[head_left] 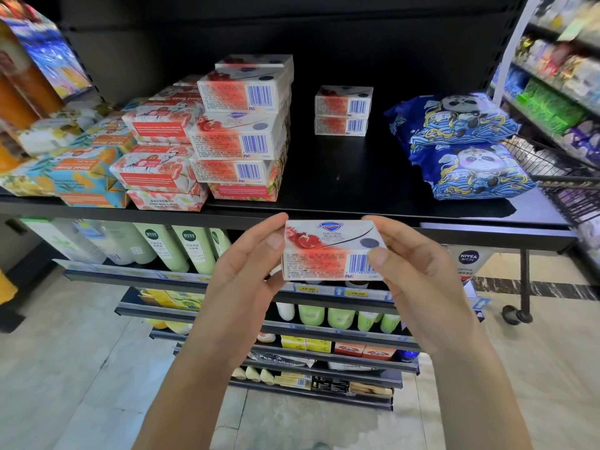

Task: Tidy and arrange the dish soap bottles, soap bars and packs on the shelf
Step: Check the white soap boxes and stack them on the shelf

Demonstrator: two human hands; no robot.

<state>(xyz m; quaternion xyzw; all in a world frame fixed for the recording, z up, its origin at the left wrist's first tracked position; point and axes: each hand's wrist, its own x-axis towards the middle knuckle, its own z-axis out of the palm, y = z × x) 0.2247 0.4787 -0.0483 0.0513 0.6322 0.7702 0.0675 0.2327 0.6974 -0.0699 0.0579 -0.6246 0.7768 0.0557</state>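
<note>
My left hand (246, 271) and right hand (412, 271) clamp one white-and-red soap box (328, 251) by its short ends. My thumbs lie on the near face; the other fingers are hidden, probably curled behind it. I hold it level, just in front of the black shelf (357, 190). Beyond my grip two matching boxes (342, 110) sit stacked, a taller stack (243, 125) left of them and blue panda packs (461, 147) to the right.

One head-worn camera looks forward and down from close in front of the top shelf (341, 177), whose front edge crosses mid-frame. Its wide lens (edges bow near the borders) also takes in the lower shelves (130, 274) and floor (81, 368).
</note>
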